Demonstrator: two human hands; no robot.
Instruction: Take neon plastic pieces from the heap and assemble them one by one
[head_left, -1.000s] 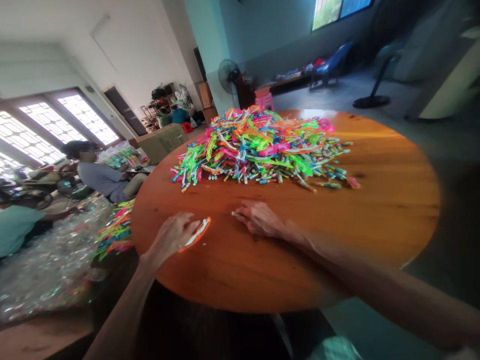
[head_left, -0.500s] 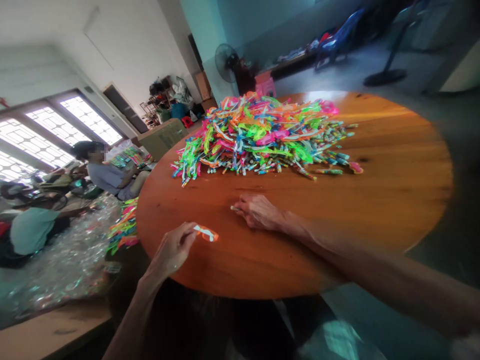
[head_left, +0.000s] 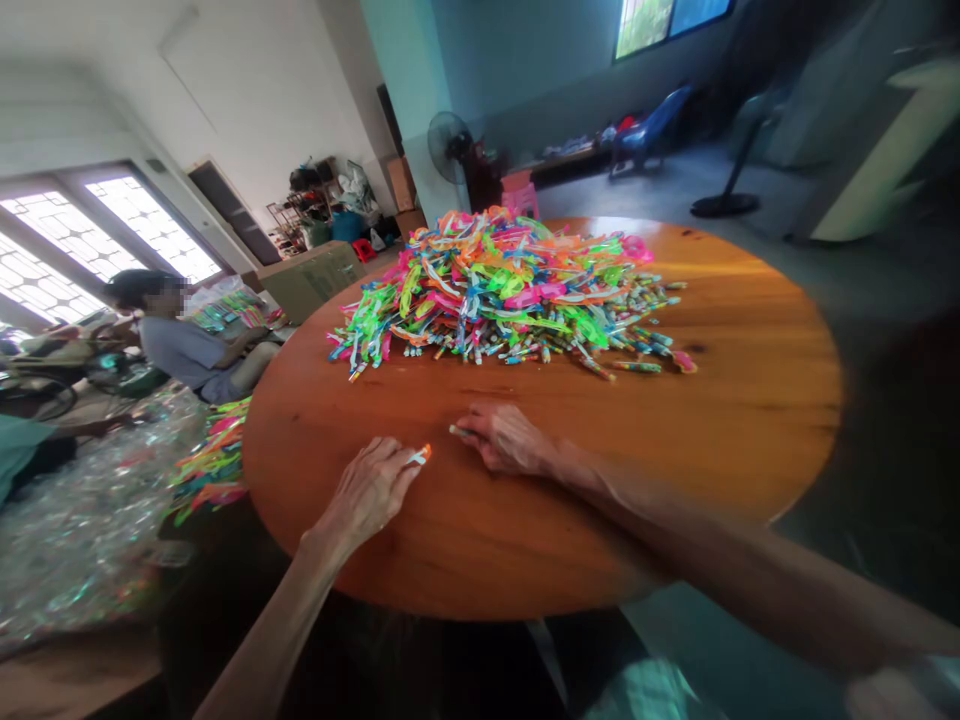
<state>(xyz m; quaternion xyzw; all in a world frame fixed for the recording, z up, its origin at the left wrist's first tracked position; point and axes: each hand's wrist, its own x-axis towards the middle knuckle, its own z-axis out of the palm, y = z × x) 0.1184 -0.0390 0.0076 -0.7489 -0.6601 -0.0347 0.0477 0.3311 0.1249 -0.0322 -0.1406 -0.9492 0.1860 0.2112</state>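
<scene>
My left hand [head_left: 369,490] rests on the round wooden table [head_left: 712,420] near its front edge, fingers pinched on a small orange plastic piece [head_left: 421,455] whose tip pokes out. Just to the right, my right hand [head_left: 504,438] lies curled on the tabletop, holding a small thin stick-like part [head_left: 459,431] at its fingertips. Beyond both hands sits a big heap of bright plastic strips and small tubes [head_left: 502,290] in green, pink, orange and blue.
To the left, a seated person [head_left: 187,340] is by more coloured strips [head_left: 210,465] and clear plastic bags [head_left: 75,520] on the floor. A standing fan [head_left: 446,145], a cardboard box [head_left: 311,275] and chairs stand farther back.
My left hand has drawn the orange piece in, so less of it shows, and moved closer to my right hand. My right hand has stayed in place.
</scene>
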